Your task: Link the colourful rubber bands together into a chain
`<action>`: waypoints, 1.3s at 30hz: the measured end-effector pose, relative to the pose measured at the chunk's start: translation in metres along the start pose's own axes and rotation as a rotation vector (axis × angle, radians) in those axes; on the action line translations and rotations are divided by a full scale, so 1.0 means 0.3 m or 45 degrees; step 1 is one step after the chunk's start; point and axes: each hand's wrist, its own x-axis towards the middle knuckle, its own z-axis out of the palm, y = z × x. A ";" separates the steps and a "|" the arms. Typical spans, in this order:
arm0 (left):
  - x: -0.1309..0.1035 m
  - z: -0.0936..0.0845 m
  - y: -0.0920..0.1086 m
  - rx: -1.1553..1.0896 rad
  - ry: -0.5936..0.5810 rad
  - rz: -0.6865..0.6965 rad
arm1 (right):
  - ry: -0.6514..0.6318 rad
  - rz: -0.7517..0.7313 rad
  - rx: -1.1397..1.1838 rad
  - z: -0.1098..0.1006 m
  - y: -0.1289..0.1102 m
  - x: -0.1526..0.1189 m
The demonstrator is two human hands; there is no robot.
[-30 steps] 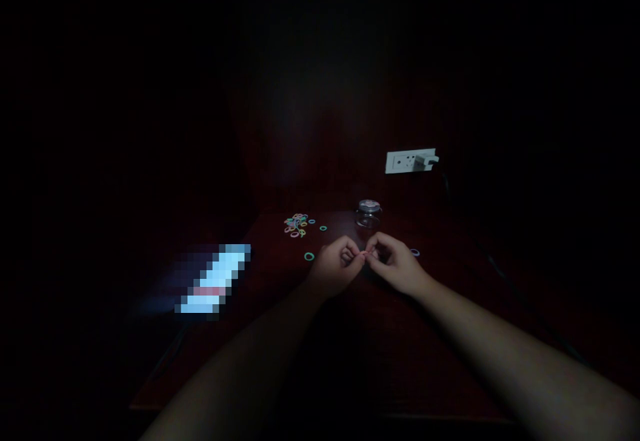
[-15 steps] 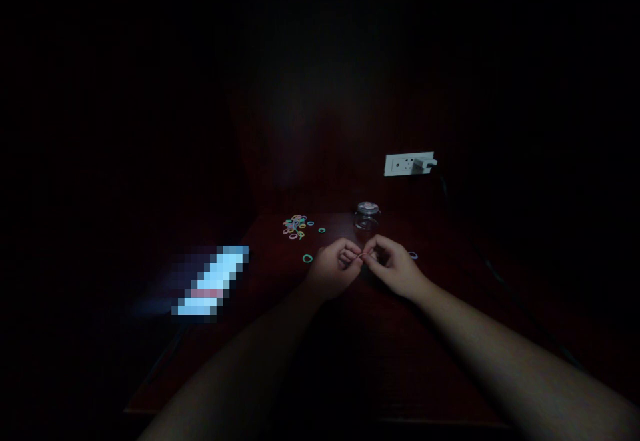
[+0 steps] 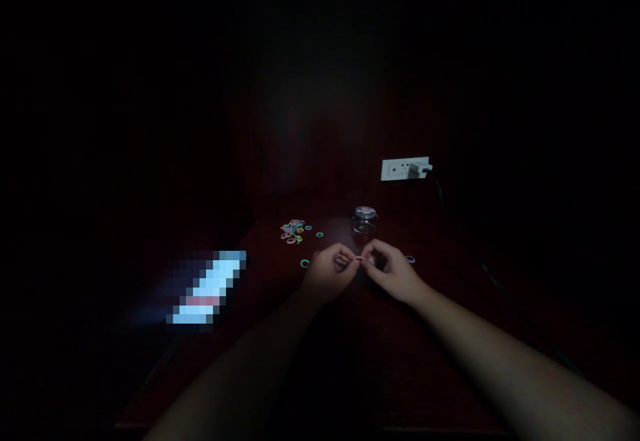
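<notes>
Evidently at a fine fingertip step: pinching a small pink band (image 3: 359, 258) between the left hand (image 3: 329, 273) and the right hand (image 3: 395, 273), just on the near side of the jar (image 3: 365, 225). Left hand gripping the pink band's left end, thumb against forefinger; right hand closed likewise on its right end. Seems to call, in handling, for a light, even pinch from each side, without a hard pull.

Looks thin, pale pink and slightly curved, partly hidden by fingertips; too small and dim to tell fully round or twisted, or to tell stretched from slack. Probably soft and springy, judging by the loose ones around.

Left and far on the dark red table (image 3: 380, 361), a pile (image 3: 293, 231) of pastel bands; a green band (image 3: 302, 263) just left of the left hand, and a purple band (image 3: 415, 260) beyond the right. Farther left, a lit screen (image 3: 210, 287).
</notes>
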 end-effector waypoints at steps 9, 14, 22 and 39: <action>0.002 -0.009 0.019 0.048 0.020 -0.002 | 0.026 0.011 -0.036 -0.003 -0.006 0.003; -0.001 -0.008 0.018 -0.011 0.002 -0.015 | 0.054 0.035 -0.028 -0.001 -0.005 0.003; -0.002 -0.009 0.016 -0.058 -0.039 -0.009 | 0.047 0.011 -0.003 0.001 0.000 0.005; 0.000 -0.013 0.017 0.002 -0.002 -0.009 | 0.062 -0.009 -0.067 -0.007 -0.015 0.006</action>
